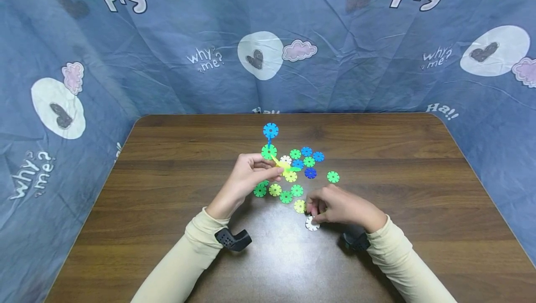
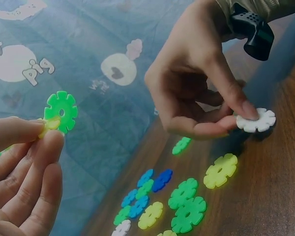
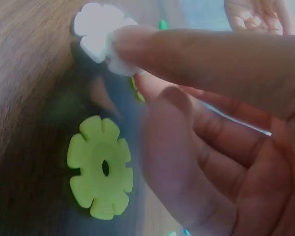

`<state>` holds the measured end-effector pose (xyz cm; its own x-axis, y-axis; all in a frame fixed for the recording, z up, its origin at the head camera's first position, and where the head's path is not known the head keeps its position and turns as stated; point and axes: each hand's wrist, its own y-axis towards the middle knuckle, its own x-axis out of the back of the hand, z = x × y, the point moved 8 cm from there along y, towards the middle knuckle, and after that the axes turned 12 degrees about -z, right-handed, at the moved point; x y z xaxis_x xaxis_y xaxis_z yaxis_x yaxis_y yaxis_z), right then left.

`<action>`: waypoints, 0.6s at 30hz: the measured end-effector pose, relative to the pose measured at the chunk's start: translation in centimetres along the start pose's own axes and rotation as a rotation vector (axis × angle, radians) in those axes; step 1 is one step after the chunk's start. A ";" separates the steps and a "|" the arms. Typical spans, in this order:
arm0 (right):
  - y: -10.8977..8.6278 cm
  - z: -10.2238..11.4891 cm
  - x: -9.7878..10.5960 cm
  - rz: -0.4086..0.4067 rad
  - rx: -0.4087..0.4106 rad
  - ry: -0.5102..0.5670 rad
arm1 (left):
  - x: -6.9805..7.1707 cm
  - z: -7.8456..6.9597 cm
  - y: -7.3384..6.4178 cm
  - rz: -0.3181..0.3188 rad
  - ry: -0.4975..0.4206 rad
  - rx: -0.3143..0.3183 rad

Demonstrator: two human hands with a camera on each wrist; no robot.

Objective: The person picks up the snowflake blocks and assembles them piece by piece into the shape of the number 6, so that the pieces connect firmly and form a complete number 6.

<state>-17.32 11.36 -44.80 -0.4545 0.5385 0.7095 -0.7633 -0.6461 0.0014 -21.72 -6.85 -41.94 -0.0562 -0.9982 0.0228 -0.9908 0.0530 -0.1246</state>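
Observation:
My left hand [image 1: 251, 175] pinches a yellow notched plastic disc [image 2: 50, 123] between thumb and fingers. It belongs to a joined piece held above the table, with a green disc [image 1: 266, 154] and a blue disc [image 1: 271, 127] reaching away from me. The fingers hide part of the joints. My right hand [image 1: 343, 206] is low over the near side of the scattered discs. Its thumb and a finger pinch the edge of a white notched disc [image 2: 258, 121] at the tabletop. Beside that hand lies a yellow-green disc [image 3: 91, 169], untouched.
Loose green discs [image 1: 286, 197] lie between the hands, with a yellow-green one [image 1: 275, 190] among them. Farther back are blue discs [image 1: 318, 157] and a lone green disc [image 1: 333, 177] to the right. A printed blue cloth [image 1: 167, 75] hangs behind the wooden table [image 1: 176, 191].

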 end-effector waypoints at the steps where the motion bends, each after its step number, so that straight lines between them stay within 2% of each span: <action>1: 0.1 0.1 0.0 -0.002 0.006 0.018 | 0.0 0.0 0.0 -0.001 0.002 0.000; 4: 0.3 0.3 0.5 -0.020 0.027 0.062 | 0.0 0.0 0.1 -0.002 0.007 0.000; 6: 0.5 0.3 1.3 -0.064 0.036 0.088 | 0.0 -0.1 0.1 -0.003 0.009 0.000; 14: 1.3 0.2 5.9 -0.388 -0.040 0.275 | 0.2 -0.1 0.0 -0.015 0.005 0.003; 18: 1.2 0.2 7.0 -0.479 -0.073 0.398 | 0.2 0.0 0.1 -0.019 0.002 0.005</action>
<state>-21.35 14.25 -39.75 -0.1800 0.9284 0.3251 -0.9477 -0.2523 0.1957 -21.79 -7.04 -41.92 -0.0375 -0.9989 0.0270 -0.9911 0.0337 -0.1291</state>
